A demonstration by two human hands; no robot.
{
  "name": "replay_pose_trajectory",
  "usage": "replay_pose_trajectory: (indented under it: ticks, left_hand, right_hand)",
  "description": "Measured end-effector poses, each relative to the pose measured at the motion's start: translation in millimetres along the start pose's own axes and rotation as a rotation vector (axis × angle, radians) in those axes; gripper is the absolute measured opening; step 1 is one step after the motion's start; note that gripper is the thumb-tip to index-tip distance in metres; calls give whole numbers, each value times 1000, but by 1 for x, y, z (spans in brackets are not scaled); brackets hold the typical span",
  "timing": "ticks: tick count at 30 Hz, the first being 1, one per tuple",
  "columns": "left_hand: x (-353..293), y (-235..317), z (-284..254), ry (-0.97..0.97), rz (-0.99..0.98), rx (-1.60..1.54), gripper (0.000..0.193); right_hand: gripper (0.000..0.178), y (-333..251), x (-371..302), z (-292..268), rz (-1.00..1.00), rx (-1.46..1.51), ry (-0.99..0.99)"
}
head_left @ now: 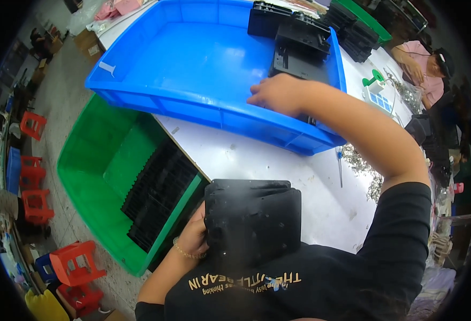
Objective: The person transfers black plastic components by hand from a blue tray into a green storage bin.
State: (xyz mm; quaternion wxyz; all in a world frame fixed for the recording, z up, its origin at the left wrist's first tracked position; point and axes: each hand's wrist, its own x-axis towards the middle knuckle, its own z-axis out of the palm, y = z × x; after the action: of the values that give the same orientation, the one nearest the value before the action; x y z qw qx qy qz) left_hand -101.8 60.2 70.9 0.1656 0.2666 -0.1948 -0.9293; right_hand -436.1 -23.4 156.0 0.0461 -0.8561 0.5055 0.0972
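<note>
A stack of black plastic panels (254,222) is in my left hand (194,232), held upright close to my shirt. The fingers go behind the stack's left edge and are partly hidden. My right arm reaches across to the blue bin (171,104). Inside its right end my right hand (281,94) has curled fingers, right beside black plastic parts (299,56) lying there. Whatever is under the palm is hidden by the hand. More black parts (270,18) lean at the bin's far right corner.
Below the blue bin at left, a green bin (85,160) holds rows of black parts (158,187). A thin screwdriver-like tool (340,166) lies on the white table (278,166) near small metal pieces (361,160). Another person (423,69) sits at far right. Red stools (77,262) stand left.
</note>
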Motion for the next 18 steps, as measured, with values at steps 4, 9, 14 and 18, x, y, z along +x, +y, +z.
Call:
replay_pose_trajectory:
  ticks: [4, 9, 14, 18]
  left_hand:
    - [0, 0, -2, 25, -37, -17, 49]
    - [-2, -3, 0, 36, -49, -46, 46]
    - [-6, -7, 0, 55, -40, -74, 41]
    - [-13, -8, 1, 24, -6, -88, 38]
  right_hand:
    - [30, -1, -7, -15, 234, 255, -94]
    - [29, -11, -47, -40, 215, 381, 168]
    - [39, -28, -86, -43, 314, 514, 316]
    - [52, -45, -103, -29, 392, 343, 499]
